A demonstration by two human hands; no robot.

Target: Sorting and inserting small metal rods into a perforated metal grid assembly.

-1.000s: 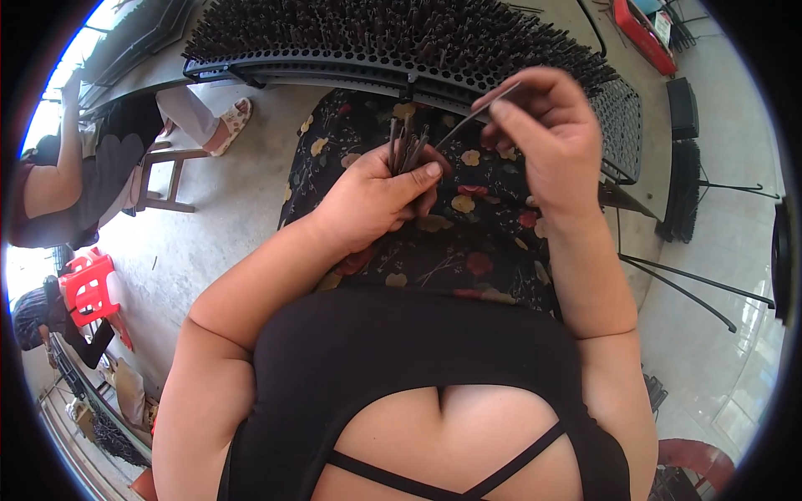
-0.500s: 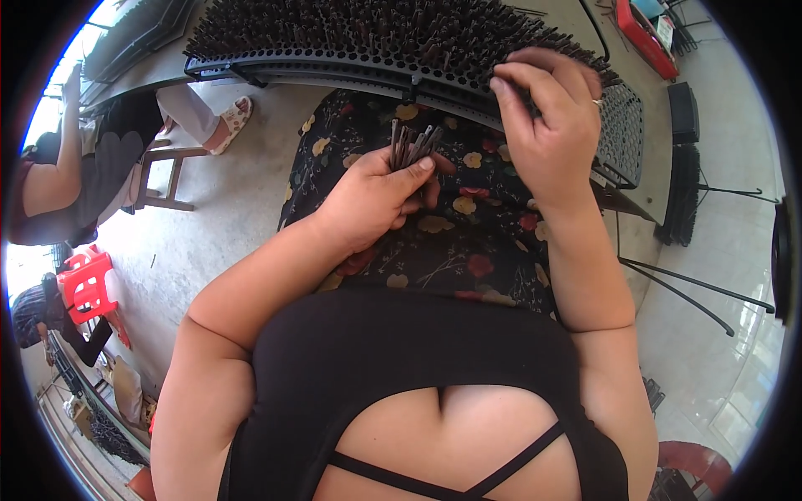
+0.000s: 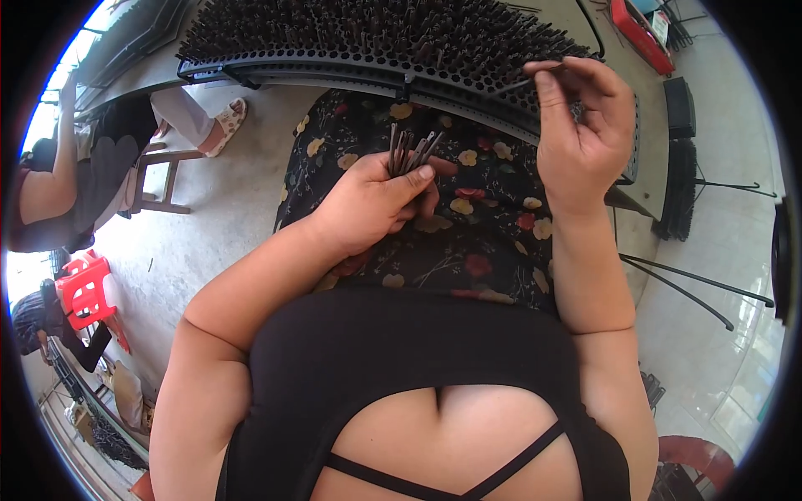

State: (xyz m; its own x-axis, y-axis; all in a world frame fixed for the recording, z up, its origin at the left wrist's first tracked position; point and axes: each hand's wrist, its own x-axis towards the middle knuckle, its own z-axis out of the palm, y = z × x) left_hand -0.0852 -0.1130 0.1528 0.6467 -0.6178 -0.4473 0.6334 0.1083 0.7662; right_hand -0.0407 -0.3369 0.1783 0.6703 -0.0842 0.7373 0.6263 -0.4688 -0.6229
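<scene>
A bundle of thin dark rods (image 3: 404, 154) stands up out of my left hand (image 3: 363, 204), which is closed round it above my flowered skirt (image 3: 476, 230). At the right end of a black perforated rack (image 3: 292, 68), my right hand (image 3: 589, 138) pinches a single thin rod (image 3: 516, 86) between thumb and fingers. That rod points left, tilted over the rack's front holes. Behind the front edge, many similar dark rods (image 3: 376, 35) stand upright in the holes. My right hand partly hides the rack's right end.
A person (image 3: 92, 179) is at the left, beside a wooden stool (image 3: 167, 179). Another person (image 3: 33, 317) is farther left, near a red plastic chair (image 3: 88, 288). A red tray (image 3: 639, 37) lies at the back right. Dark hooked rods (image 3: 702, 294) stick out at the right.
My right hand has moved right and slightly down, and its fingers have turned so the pinched rod shows. My left hand and its bundle have barely moved.
</scene>
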